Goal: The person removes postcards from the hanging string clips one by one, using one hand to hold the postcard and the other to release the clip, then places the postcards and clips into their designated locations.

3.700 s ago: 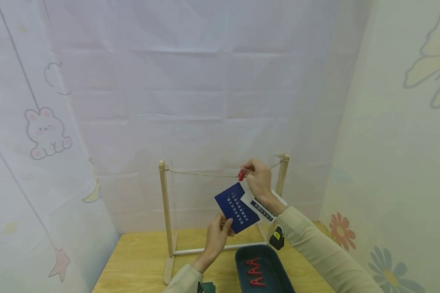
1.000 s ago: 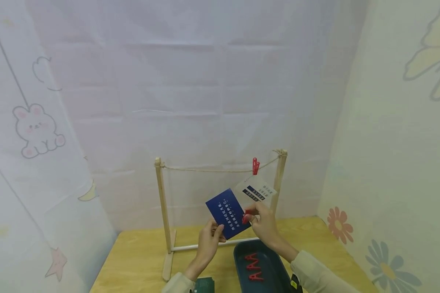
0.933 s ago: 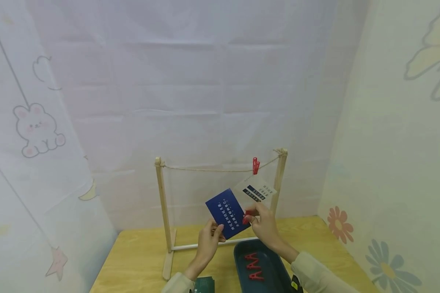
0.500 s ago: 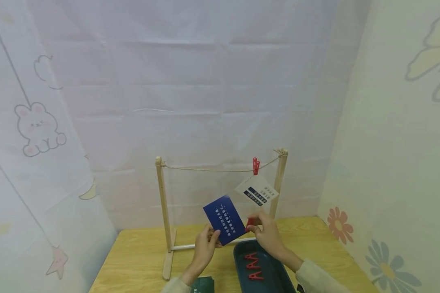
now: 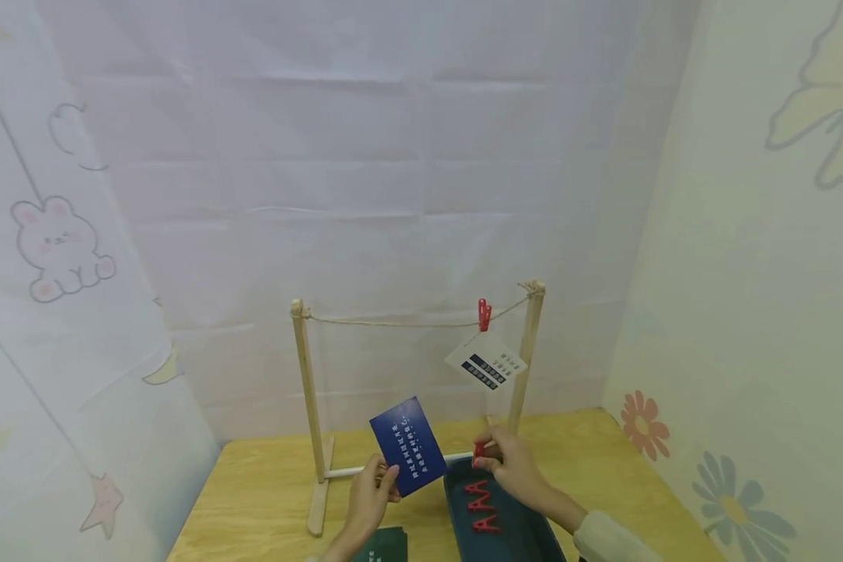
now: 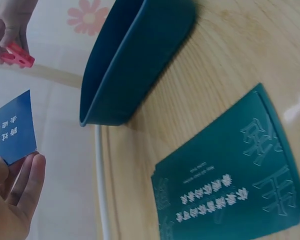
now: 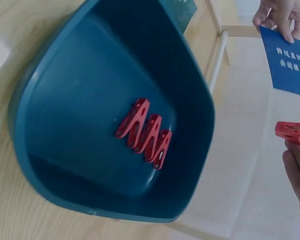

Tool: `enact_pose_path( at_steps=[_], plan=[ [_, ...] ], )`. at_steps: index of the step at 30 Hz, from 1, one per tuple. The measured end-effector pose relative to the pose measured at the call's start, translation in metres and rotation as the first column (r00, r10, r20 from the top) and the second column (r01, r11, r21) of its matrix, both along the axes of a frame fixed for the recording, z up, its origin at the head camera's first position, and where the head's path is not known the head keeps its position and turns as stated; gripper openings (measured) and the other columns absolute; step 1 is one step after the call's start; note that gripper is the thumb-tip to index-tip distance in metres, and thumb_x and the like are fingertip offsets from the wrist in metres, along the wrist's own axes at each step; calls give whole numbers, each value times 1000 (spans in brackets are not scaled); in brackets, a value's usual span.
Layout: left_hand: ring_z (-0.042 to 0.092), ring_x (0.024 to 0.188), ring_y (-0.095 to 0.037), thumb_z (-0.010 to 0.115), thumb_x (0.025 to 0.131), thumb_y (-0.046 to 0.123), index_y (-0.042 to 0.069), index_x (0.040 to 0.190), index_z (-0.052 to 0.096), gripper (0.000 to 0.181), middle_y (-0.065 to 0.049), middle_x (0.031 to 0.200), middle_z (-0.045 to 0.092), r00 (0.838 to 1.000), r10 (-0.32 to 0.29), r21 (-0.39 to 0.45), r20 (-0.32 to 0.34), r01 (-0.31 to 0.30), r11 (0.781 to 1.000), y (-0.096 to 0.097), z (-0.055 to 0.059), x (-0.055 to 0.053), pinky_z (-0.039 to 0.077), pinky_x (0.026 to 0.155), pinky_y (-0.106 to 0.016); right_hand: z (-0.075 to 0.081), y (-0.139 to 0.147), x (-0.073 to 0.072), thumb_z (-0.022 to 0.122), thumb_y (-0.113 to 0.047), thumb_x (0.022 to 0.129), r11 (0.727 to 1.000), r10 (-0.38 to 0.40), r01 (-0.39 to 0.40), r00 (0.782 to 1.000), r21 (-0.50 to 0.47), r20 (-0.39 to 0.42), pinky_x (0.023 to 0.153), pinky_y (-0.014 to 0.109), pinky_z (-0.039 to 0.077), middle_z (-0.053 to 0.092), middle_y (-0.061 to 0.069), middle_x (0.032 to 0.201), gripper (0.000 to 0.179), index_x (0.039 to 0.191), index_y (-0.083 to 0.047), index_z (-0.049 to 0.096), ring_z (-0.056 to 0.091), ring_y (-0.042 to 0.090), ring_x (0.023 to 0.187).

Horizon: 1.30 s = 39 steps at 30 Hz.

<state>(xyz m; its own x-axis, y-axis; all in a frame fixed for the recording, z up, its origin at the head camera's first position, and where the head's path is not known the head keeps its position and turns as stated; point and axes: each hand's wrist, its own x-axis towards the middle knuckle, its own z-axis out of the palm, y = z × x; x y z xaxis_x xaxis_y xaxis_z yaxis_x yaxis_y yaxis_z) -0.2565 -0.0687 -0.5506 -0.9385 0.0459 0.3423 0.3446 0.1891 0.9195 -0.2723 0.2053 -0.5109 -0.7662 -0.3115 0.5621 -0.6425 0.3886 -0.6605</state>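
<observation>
My left hand [image 5: 371, 493] pinches a blue card [image 5: 409, 446] with white writing by its lower edge, tilted in front of the wooden frame. To the right, above the tray's far end, my right hand [image 5: 518, 468] holds a red clothespin [image 5: 478, 451] between thumb and fingers; in the right wrist view that clothespin [image 7: 293, 133] is apart from the card [image 7: 289, 62]. A white card [image 5: 486, 361] with dark bars hangs tilted by one corner from another red clothespin [image 5: 485, 314] on the string [image 5: 393, 323].
The string runs between two wooden posts [image 5: 307, 390]; a white rod [image 5: 344, 472] joins them low down. A dark teal tray [image 7: 27, 125] holds 3 red clothespins [image 7: 149, 134]. Green cards [image 6: 225, 185] lie stacked on the wooden table [image 5: 246, 492], near its front.
My right hand has left the string, where the white card now hangs from a clothespin, and holds another clothespin. Both hands have since lowered, and the blue card has moved left, away from that clothespin.
</observation>
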Motion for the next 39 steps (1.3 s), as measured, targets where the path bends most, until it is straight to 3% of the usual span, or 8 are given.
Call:
enact_pose_path(
  at_steps=[6, 11, 16, 19, 25, 29, 34, 39],
  plan=[
    [63, 56, -16, 57, 100, 4, -6, 95, 53, 11, -17, 74, 65, 997, -8, -25, 74, 9, 1000, -11, -7, 4, 60, 55, -40, -4, 10, 4, 79, 6, 78, 997, 44, -49, 996, 57, 78, 69, 24, 59, 54, 15, 99, 29, 99, -1, 61, 70, 28, 82],
    [64, 56, -16, 57, 100, 5, -7, 97, 53, 12, -16, 72, 65, 993, -40, -32, 112, 44, 999, -19, -15, 6, 58, 58, -48, -9, 21, 8, 79, -1, 81, 991, 84, -102, 979, 88, 184, 68, 25, 59, 57, 17, 98, 27, 100, -1, 60, 68, 22, 80],
    [63, 56, -14, 56, 101, 6, -6, 101, 54, 12, -14, 73, 64, 988, -41, -45, 150, 48, 998, -30, -26, 11, 58, 58, -50, -16, 25, 11, 83, -11, 80, 980, 86, -120, 975, 159, 205, 68, 31, 58, 61, 12, 96, 28, 99, -4, 63, 66, 18, 80],
    [62, 55, -14, 56, 102, 8, -7, 102, 53, 15, -14, 72, 63, 987, -50, -46, 155, 58, 997, -38, -32, 11, 59, 54, -45, -17, 26, 13, 85, -14, 78, 967, 48, -94, 980, 235, 194, 69, 32, 55, 61, 5, 95, 30, 98, -8, 64, 62, 16, 82],
    [61, 53, -13, 57, 101, 6, -5, 96, 53, 13, -11, 67, 62, 981, -49, -97, 186, 68, 993, -59, -43, 15, 59, 51, -39, -21, 31, 15, 85, -12, 78, 931, 42, -116, 976, 347, 214, 72, 31, 55, 64, 3, 96, 31, 100, -6, 64, 63, 22, 87],
    [60, 52, -14, 58, 100, 6, -4, 97, 52, 13, -7, 65, 61, 973, -54, -128, 225, 85, 988, -71, -51, 19, 57, 48, -34, -27, 34, 15, 85, -12, 78, 914, 46, -129, 975, 385, 217, 70, 29, 54, 63, 0, 95, 31, 99, -8, 62, 62, 16, 84],
    [59, 52, -13, 60, 100, 15, 0, 94, 51, 19, -2, 62, 59, 960, -66, -201, 273, 123, 972, -86, -62, 22, 54, 46, -29, -33, 38, 14, 82, -8, 80, 890, 79, -178, 967, 419, 242, 65, 26, 52, 60, 0, 92, 29, 101, -4, 64, 58, 10, 80],
    [60, 59, -14, 61, 100, 23, 0, 92, 53, 25, -1, 69, 62, 944, -92, -259, 318, 180, 949, -99, -71, 24, 52, 52, -31, -39, 39, 16, 76, -5, 85, 861, 105, -239, 947, 449, 303, 64, 23, 50, 54, -1, 89, 21, 105, -1, 69, 55, 9, 76]
  ],
)
